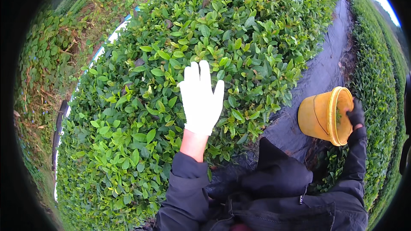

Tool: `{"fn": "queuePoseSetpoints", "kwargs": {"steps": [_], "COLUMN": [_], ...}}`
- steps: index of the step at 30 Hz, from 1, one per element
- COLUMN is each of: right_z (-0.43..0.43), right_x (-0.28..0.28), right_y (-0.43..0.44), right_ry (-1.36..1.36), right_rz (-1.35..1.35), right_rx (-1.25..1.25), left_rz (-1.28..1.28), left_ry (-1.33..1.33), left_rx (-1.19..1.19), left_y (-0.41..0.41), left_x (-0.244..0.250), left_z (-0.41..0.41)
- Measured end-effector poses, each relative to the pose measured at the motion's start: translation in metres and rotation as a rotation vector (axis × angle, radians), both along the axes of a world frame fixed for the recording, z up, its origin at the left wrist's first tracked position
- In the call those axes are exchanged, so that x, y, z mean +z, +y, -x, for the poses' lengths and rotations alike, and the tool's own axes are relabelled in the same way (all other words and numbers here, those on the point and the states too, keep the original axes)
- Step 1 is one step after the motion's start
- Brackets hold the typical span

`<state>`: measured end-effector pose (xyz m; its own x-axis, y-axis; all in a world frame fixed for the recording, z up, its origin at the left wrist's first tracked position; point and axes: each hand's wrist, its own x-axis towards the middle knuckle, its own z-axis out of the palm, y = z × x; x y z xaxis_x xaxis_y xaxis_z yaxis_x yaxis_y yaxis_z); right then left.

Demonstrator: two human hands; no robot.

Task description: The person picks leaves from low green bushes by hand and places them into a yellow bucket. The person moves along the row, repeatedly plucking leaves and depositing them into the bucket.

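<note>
My left hand [202, 99], in a white glove, is over the top of a leafy green hedge [135, 134] that looks like a clipped tea bush. Its fingers point away from me, the thumb stands apart, and no object shows in it. On the right, my right hand [355, 114] wears a dark glove with bare fingertips. It grips the rim of a yellow plastic bucket [313, 115], fingertips reaching inside the mouth. The bucket is tilted with its mouth turned to the right. A few green leaves [338, 115] are visible inside it.
Black ground sheeting [330, 51] covers the path between the hedge and a second hedge row [375, 57] on the right. A pale strip [112, 37] edges the hedge on the left. Past it grow weeds and vines [48, 48]. My dark-clothed leg [279, 173] is below.
</note>
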<state>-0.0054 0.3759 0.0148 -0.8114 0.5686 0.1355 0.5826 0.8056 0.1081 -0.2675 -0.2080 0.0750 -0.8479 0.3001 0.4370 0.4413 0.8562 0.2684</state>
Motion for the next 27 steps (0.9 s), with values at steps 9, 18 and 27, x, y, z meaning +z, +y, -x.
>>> {"fn": "queuePoseSetpoints", "kwargs": {"steps": [9,18,27], "right_z": [0.209,0.36,0.373], "right_x": [0.11,0.012,-0.018], "right_y": [-0.269,-0.317,-0.316], "right_ry": [0.468,0.142,0.354], "right_rz": [1.433,0.603,0.858], "right_rx": [0.407,0.71,0.666], "left_rz": [0.147,0.213,0.221], "left_ry": [-0.128,-0.122,-0.106], "left_rx": [0.046,0.024,-0.04], "left_y": [0.007,-0.01,-0.01], "left_x": [-0.017,-0.02,-0.02], "left_z": [-0.006,-0.02,-0.021]}}
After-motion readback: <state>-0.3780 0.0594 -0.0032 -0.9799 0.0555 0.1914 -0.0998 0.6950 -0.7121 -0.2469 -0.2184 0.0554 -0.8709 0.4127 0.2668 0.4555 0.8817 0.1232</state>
